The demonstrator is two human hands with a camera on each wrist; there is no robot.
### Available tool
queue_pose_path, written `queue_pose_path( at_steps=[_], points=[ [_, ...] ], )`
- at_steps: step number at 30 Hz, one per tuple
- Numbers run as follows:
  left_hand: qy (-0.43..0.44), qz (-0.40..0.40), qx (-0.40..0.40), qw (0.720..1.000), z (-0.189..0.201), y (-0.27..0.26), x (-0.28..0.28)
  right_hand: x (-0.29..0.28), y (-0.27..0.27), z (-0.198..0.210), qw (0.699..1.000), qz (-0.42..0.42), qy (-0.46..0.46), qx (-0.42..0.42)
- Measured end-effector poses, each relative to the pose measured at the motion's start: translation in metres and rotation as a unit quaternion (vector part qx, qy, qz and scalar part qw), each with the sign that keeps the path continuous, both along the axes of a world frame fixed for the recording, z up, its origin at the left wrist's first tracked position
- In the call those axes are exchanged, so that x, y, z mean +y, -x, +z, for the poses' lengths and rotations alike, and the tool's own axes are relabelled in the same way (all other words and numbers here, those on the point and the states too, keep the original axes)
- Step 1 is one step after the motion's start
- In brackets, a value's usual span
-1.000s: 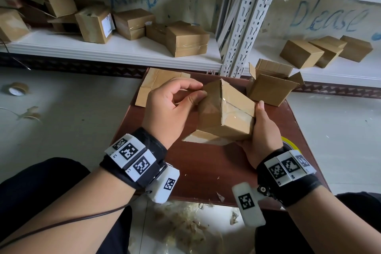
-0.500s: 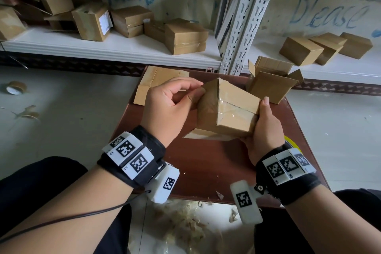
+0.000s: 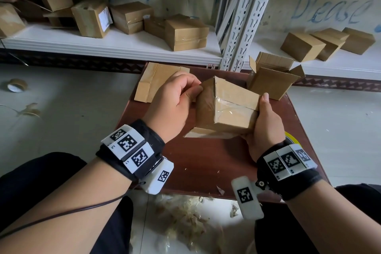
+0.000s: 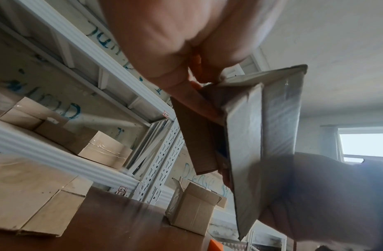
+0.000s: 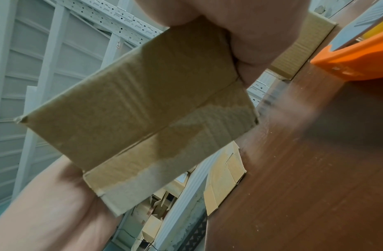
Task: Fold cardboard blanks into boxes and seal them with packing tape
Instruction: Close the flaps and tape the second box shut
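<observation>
I hold a small brown cardboard box (image 3: 226, 109) tilted above the dark red table (image 3: 206, 163). Clear tape runs across its near face. My right hand (image 3: 261, 121) grips its right side, thumb up along the edge. My left hand (image 3: 177, 101) has curled fingers and pinches the box's left end, thumb pressed on the cardboard. In the left wrist view the box (image 4: 261, 135) shows a loose flap (image 4: 194, 139) at its open end. The right wrist view shows the box's underside (image 5: 143, 110) with a seam. A flat blank (image 3: 156, 82) lies behind my left hand.
An open box (image 3: 272, 80) with raised flaps stands at the table's back right. A yellow tape roll (image 3: 292, 140) peeks out behind my right wrist. Finished boxes (image 3: 185, 33) sit on the white shelves. Another tape roll (image 3: 15, 85) lies on the floor at left. Tape scraps (image 3: 185, 218) lie below the table.
The box has turned slightly in my hands and shifted a little toward the right. Both hands keep their hold.
</observation>
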State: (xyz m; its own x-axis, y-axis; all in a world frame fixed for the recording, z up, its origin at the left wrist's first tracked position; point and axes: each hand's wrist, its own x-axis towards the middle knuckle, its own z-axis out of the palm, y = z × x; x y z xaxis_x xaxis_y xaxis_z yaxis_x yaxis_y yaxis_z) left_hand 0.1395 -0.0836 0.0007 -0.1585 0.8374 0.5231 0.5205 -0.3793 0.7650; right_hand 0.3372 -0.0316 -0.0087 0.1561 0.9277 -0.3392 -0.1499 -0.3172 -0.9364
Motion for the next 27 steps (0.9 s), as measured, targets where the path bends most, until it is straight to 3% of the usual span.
queue_pose_path(
  at_steps=[5,10,13,15,27],
  points=[
    [0.016,0.010,0.019,1.000,-0.004,-0.002,0.003,0.002,0.003,-0.002,1.000,-0.003,-0.012,-0.008],
    [-0.067,0.041,-0.030,0.996,-0.005,-0.004,-0.001,0.006,0.003,-0.004,1.000,-0.012,-0.008,0.012],
    [-0.112,0.069,0.009,0.991,-0.005,-0.010,-0.004,0.007,0.002,-0.006,1.000,-0.019,-0.019,0.015],
    [-0.115,0.078,0.036,0.990,-0.006,-0.015,-0.007,0.007,0.001,-0.006,0.999,-0.026,-0.031,0.011],
    [-0.121,0.135,0.016,0.983,-0.015,-0.023,-0.006,0.001,0.000,-0.018,0.995,-0.042,-0.064,-0.057]
  ],
)
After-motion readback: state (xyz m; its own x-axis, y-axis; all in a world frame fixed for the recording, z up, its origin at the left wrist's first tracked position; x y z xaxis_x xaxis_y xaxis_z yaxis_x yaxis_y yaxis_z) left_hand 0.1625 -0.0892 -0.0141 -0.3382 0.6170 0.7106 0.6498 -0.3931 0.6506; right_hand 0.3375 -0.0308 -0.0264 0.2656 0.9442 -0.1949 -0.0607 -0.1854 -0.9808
